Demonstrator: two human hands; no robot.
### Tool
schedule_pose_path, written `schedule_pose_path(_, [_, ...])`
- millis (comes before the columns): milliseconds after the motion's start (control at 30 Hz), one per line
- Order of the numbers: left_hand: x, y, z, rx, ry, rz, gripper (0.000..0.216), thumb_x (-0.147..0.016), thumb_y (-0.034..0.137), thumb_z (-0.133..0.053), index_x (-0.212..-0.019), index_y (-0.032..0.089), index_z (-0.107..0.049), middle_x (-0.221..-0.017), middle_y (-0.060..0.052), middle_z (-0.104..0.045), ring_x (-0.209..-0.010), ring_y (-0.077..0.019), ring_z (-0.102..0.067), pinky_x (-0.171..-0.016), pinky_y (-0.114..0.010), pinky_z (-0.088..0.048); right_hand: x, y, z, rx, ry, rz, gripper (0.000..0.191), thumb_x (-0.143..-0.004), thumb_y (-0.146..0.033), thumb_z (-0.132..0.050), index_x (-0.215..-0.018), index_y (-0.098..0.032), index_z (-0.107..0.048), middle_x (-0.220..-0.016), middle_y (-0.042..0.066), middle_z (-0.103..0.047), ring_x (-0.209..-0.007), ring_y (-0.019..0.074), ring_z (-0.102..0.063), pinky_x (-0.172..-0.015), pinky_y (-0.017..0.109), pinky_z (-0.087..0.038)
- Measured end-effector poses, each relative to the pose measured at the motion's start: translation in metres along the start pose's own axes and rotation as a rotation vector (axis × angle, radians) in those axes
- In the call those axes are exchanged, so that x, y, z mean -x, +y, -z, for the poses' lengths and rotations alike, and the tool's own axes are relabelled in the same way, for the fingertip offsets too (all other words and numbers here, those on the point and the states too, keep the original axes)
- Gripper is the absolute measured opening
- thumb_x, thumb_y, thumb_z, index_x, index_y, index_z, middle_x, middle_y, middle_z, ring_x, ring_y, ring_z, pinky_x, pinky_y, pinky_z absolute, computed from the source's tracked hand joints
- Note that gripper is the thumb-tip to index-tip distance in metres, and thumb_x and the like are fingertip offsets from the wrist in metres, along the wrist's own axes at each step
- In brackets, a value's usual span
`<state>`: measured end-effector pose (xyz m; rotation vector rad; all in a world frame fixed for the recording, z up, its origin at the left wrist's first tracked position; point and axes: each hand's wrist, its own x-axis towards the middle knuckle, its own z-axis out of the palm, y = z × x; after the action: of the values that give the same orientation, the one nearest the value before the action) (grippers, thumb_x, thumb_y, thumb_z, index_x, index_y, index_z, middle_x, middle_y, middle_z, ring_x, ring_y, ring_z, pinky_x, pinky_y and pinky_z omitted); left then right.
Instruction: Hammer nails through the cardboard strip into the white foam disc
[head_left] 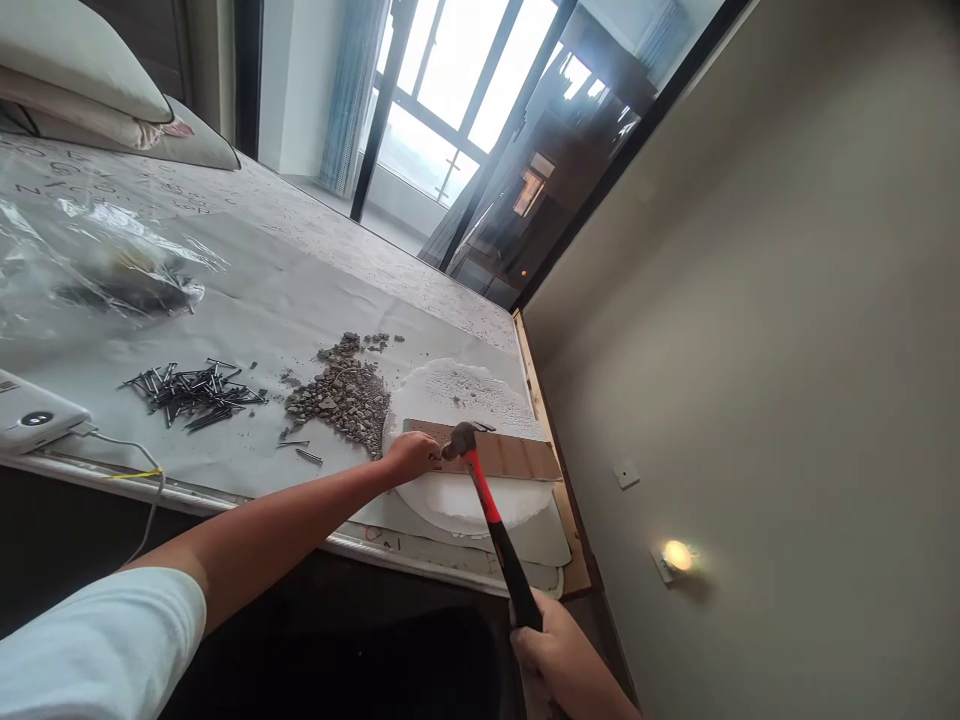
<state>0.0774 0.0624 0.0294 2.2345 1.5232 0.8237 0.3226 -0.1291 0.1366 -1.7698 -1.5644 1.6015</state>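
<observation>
My right hand (559,650) is wrapped around the black end of a claw hammer (484,490) with a red and black handle. The hammer's head is at the fingertips of my left hand (414,457), above a brown wooden board (517,455). My left hand is closed in a pinch over the board's left part; whatever is between its fingers is too small to make out. Under the board lies a round white foam slab (457,500), with grey crumbs on its far part.
Left of the slab are a heap of grey gravel (341,400) and a pile of nails (191,390). Two loose nails (307,455) lie nearer. A white power bank (37,415) with a cable and a clear plastic bag (112,265) are farther left. A wall (750,350) stands right.
</observation>
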Motion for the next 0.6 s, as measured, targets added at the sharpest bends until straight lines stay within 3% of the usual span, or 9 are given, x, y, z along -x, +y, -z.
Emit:
schedule_pose_path(200, [-0.003, -0.005, 0.015, 0.287, -0.001, 0.036, 0.021, -0.066, 0.028, -0.055, -0.079, 0.015, -0.065, -0.064, 0.0, -0.059, -0.059, -0.0121, -0.051, -0.054, -0.022, -0.035, 0.003, -0.002, 0.008, -0.006, 0.052, 0.073, 0.007, -0.069, -0.025, -0.045, -0.073, -0.022, -0.04, -0.045, -0.01, -0.029, -0.034, 0.0061, -0.024, -0.036, 0.021, -0.023])
schedule_pose_path(367, [-0.008, -0.011, 0.018, 0.535, -0.002, 0.198, 0.017, -0.066, 0.029, -0.045, -0.071, 0.016, -0.055, -0.057, 0.003, -0.05, -0.054, -0.0111, -0.046, -0.05, -0.022, -0.034, -0.013, 0.011, -0.005, 0.064, 0.035, 0.081, 0.011, -0.058, -0.014, -0.045, -0.063, -0.02, -0.038, -0.048, -0.008, -0.032, -0.04, 0.0058, -0.029, -0.04, 0.021, -0.024])
schedule_pose_path(500, [-0.014, -0.011, 0.021, 0.721, 0.009, 0.253, 0.018, -0.066, 0.031, -0.046, -0.07, 0.015, -0.054, -0.057, 0.001, -0.051, -0.052, -0.01, -0.045, -0.05, -0.023, -0.035, -0.017, 0.022, -0.014, -0.079, -0.036, 0.042, 0.011, -0.06, -0.02, -0.043, -0.069, -0.022, -0.037, -0.043, -0.011, -0.029, -0.031, 0.0048, -0.024, -0.032, 0.019, -0.02])
schedule_pose_path(600, [-0.015, -0.018, 0.04, 0.852, 0.022, 0.277, 0.022, -0.069, 0.032, -0.045, -0.077, 0.014, -0.056, -0.06, -0.001, -0.054, -0.05, -0.0092, -0.045, -0.05, -0.023, -0.037, -0.015, 0.029, -0.008, -0.193, -0.034, 0.052, 0.016, -0.062, -0.027, -0.048, -0.071, -0.023, -0.036, -0.041, -0.013, -0.03, -0.028, 0.0042, -0.023, -0.028, 0.018, -0.02])
